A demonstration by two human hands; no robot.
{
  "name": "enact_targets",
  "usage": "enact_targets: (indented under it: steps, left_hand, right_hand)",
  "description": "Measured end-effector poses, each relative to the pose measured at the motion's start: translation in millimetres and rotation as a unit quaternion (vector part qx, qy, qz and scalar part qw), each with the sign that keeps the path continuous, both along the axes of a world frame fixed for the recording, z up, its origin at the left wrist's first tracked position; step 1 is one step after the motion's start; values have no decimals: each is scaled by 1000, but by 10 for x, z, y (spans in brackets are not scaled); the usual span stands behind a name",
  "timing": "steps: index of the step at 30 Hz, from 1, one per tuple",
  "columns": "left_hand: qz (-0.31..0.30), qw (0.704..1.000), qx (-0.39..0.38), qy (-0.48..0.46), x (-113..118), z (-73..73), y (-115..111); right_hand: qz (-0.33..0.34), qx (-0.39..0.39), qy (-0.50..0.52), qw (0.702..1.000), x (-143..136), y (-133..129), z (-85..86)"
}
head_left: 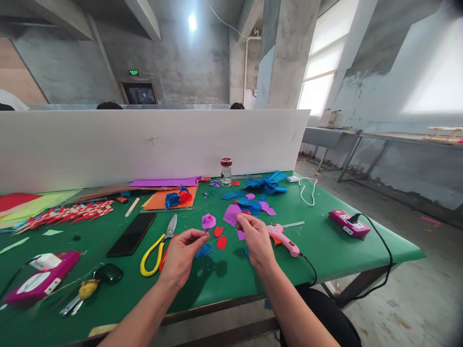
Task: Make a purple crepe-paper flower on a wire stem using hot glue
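My left hand [185, 255] is closed in a pinch on the base of a small purple paper flower [209, 221] with a red centre. A loose purple paper petal [232, 214] is pinched between the thumb and fingers of my right hand [255, 238]. Two red paper pieces [220, 237] lie on the table between my hands. Beside my left wrist are scissors [159, 249] with yellow and red handles, partly hidden by that hand. A pink glue gun [284, 238] lies just right of my right hand, its nose covered by the hand.
Blue and purple paper scraps [255, 206] lie beyond my hands. A glass jar [226, 171] stands by the white partition [152, 144]. A phone [132, 234], keys [86, 292] and power strips [349, 224] rest on the green table [347, 253]. Finished blue and red flowers [178, 197] sit behind the scissors.
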State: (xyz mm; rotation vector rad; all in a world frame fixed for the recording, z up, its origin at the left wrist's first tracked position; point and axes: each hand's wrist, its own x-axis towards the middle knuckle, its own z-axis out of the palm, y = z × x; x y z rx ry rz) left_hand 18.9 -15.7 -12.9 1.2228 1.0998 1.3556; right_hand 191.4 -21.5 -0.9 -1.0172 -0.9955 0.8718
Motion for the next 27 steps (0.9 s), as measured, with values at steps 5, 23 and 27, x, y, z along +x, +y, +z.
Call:
enact_targets:
  steps: [5, 23, 27]
  left_hand:
    - [-17, 997, -44, -56, -3, -15, -8]
    - [42, 999, 14, 8, 105, -68, -39]
    - [54, 998, 18, 21, 136, -46, -62]
  right_hand:
    - [18, -2, 8, 1000, -126, -27, -36]
    - [39, -26, 28, 999, -289, -78, -43]
    - [48, -29, 44, 997, -292, -81, -44]
